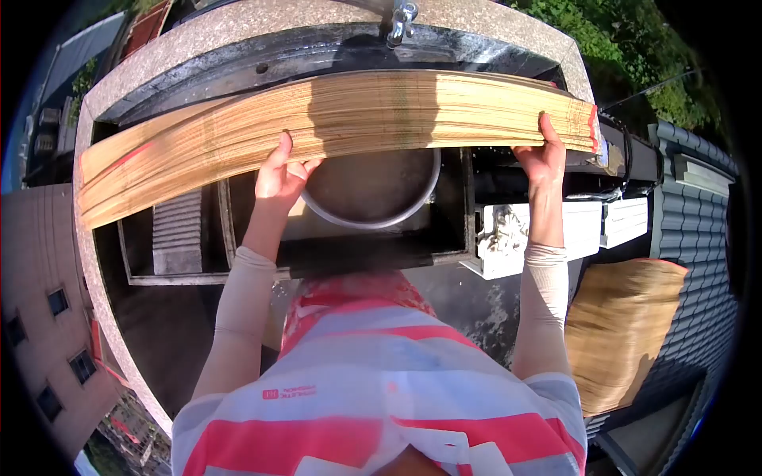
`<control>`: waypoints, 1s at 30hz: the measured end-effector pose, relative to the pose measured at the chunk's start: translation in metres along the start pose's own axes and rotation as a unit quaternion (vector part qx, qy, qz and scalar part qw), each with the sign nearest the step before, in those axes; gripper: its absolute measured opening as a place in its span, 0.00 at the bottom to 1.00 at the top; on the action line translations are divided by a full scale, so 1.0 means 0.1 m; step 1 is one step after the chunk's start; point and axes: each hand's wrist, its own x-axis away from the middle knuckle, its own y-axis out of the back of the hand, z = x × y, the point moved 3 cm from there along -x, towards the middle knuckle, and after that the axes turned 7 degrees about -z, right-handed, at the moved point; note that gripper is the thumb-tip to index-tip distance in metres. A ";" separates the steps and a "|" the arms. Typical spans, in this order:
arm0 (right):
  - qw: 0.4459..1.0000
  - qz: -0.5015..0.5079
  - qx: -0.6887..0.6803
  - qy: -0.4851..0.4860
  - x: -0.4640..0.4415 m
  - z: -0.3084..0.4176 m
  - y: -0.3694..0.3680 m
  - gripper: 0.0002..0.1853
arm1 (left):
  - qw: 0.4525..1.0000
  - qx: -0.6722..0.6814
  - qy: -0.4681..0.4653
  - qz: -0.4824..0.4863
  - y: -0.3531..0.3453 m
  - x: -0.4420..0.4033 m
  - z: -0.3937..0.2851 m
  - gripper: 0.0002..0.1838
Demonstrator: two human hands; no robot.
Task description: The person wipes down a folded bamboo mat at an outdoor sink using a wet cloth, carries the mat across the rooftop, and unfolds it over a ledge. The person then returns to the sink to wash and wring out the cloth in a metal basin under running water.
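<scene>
A striped shirt [341, 397] is filling the near view. Beyond it, a long mat [373, 107] is spanning the sink, partly overlapping the basin [371, 224]. The left hand [278, 173] is gripping its near edge left of middle, the right hand [543, 163] near the red-trimmed end; both thumbs are showing, while most fingers are hiding. This wide spacing is probably keeping the bundle from sagging. Whether the left end is resting on the ledge [206, 40], I cannot tell. The mat is showing fine, straw-coloured layers, bowing gently. The round basin is catching light along its smooth rim, the washboard [176, 234] is showing ridges, and the ledge is looking like speckled stone.
</scene>
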 end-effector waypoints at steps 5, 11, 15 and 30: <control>0.893 -0.214 0.378 -0.114 -0.25 -0.48 1.16 0.35 | 0.937 -0.052 0.179 -0.296 1.19 -0.23 1.09 0.22; 0.812 0.111 0.521 0.239 -0.53 -0.67 -0.79 0.39 | 0.946 -0.131 0.187 -0.229 1.34 0.19 1.21 0.22; 0.688 0.223 0.664 0.189 -0.83 -1.02 -1.93 0.34 | 0.903 -0.278 0.152 -0.290 1.21 0.54 1.21 0.17; 0.248 0.312 0.898 0.187 -0.50 -0.74 -2.52 0.18 | 0.385 -0.855 -0.347 0.032 0.11 -0.83 0.91 0.40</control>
